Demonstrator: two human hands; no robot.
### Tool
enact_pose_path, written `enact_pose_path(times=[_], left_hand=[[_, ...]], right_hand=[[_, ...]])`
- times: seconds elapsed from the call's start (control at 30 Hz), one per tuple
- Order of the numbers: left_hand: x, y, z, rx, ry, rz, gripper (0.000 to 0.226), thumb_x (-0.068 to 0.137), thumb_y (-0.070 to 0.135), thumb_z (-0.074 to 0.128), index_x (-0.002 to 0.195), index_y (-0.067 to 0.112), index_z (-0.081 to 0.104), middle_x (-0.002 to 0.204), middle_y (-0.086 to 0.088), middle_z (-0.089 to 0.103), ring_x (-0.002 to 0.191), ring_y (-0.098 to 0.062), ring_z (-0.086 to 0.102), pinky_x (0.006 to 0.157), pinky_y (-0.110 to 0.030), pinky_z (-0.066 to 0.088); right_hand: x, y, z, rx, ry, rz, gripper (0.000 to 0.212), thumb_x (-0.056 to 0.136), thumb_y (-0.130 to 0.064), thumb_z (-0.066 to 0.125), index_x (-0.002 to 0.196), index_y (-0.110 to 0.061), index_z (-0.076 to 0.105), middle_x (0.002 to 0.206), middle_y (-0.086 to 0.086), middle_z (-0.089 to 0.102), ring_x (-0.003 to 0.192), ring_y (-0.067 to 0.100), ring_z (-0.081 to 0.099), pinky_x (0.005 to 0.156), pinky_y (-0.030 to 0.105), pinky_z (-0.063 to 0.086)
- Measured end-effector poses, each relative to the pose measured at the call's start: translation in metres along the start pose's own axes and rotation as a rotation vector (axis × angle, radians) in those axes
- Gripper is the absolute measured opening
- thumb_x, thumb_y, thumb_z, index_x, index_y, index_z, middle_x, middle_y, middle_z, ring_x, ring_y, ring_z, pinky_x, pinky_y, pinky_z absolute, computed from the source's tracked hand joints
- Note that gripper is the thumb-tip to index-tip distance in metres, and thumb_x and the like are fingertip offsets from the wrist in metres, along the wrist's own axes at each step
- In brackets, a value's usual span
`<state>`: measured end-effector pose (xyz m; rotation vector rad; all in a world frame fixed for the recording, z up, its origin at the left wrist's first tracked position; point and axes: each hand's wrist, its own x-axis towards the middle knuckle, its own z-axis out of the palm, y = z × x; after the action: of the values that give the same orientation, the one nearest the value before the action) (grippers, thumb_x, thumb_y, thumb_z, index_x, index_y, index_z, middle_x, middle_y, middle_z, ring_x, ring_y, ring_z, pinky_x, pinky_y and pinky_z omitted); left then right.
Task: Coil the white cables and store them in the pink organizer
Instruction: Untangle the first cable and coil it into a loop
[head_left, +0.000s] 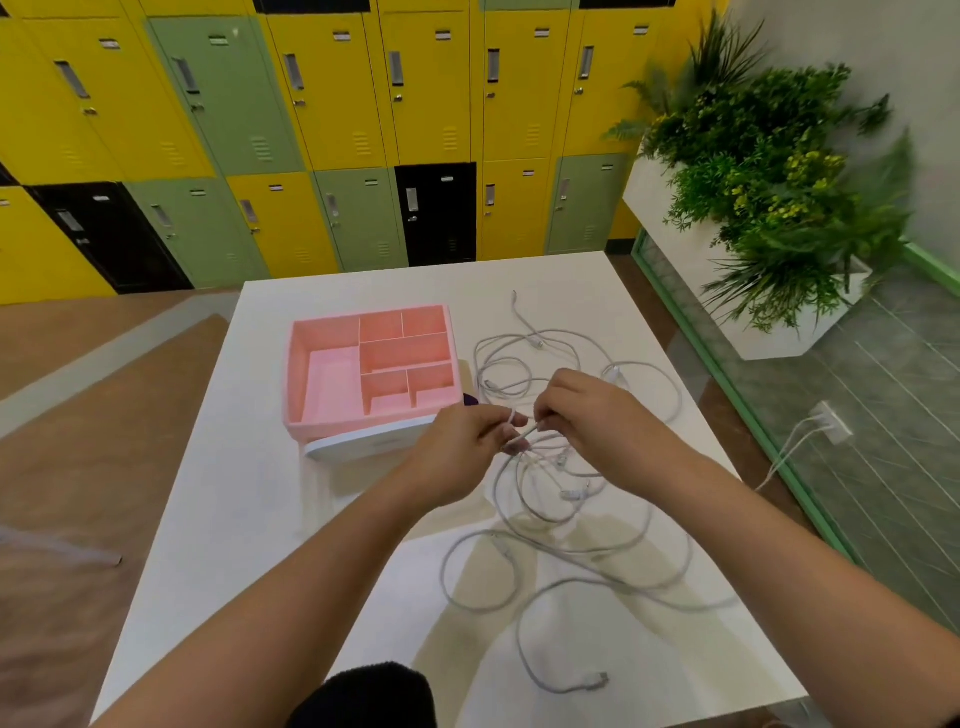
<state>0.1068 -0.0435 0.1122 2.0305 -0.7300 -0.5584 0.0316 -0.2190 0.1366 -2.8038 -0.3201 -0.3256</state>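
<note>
Both hands meet over the middle of the white table (218, 519). The left hand (460, 441) has its fingers closed on a cable (524, 434), one loop around a finger. The right hand (587, 410), just at its 3 o'clock, pinches the same cable. The other cables (571, 582) sprawl loose and tangled from 12 to 6 o'clock of the hands. The pink organizer (298, 384), 6 compartments, sits at 10 o'clock on a white lid (358, 447).
</note>
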Motion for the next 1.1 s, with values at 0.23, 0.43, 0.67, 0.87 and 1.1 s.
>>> enact_pose_path(times=[0.23,0.43,0.67,0.87,1.1], left_hand=[[-0.004,0.005,0.004,0.108,-0.071,0.024,0.035,0.100,0.036,0.044,0.078,0.019,0.066,0.077,0.007,0.067,0.072,-0.001,0.061,0.069,-0.025,0.048],[0.000,0.015,0.020,0.120,-0.096,0.023,0.034,0.102,0.018,0.040,0.076,0.028,0.059,0.092,0.007,0.070,0.075,0.012,0.058,0.077,-0.017,0.042],[-0.007,0.028,0.022,-0.107,-0.021,-0.049,0.030,0.104,0.022,0.036,0.108,0.012,0.064,0.075,0.009,0.054,0.069,-0.002,0.051,0.059,-0.005,0.038],[-0.014,0.030,0.013,-0.102,-0.040,-0.064,0.036,0.102,0.031,0.041,0.099,0.012,0.071,0.073,0.003,0.052,0.068,-0.008,0.052,0.059,-0.007,0.041],[-0.013,0.030,0.007,-0.108,-0.157,-0.154,0.038,0.103,0.034,0.039,0.104,0.011,0.070,0.070,0.002,0.051,0.066,-0.010,0.052,0.067,-0.022,0.045]], right_hand=[[0.007,0.007,-0.006,-0.015,-0.014,-0.064,0.012,0.080,-0.001,0.071,0.088,-0.009,0.066,0.082,0.004,0.055,0.071,0.020,0.055,0.053,0.032,0.045],[0.007,0.011,-0.022,0.049,0.044,-0.078,0.002,0.082,-0.008,0.068,0.082,-0.007,0.067,0.079,0.002,0.059,0.071,0.020,0.056,0.057,0.030,0.044],[0.005,0.030,-0.024,0.006,0.044,-0.044,0.007,0.083,-0.006,0.069,0.089,-0.008,0.068,0.084,0.003,0.064,0.079,0.021,0.059,0.065,0.025,0.041],[0.001,0.042,-0.022,-0.153,0.171,-0.005,0.008,0.083,-0.022,0.072,0.082,-0.016,0.069,0.081,-0.002,0.064,0.072,0.023,0.049,0.060,0.035,0.047],[0.006,0.025,-0.026,-0.105,0.238,-0.109,0.005,0.089,-0.017,0.065,0.086,-0.013,0.067,0.083,-0.004,0.064,0.076,0.018,0.043,0.067,0.026,0.040]])
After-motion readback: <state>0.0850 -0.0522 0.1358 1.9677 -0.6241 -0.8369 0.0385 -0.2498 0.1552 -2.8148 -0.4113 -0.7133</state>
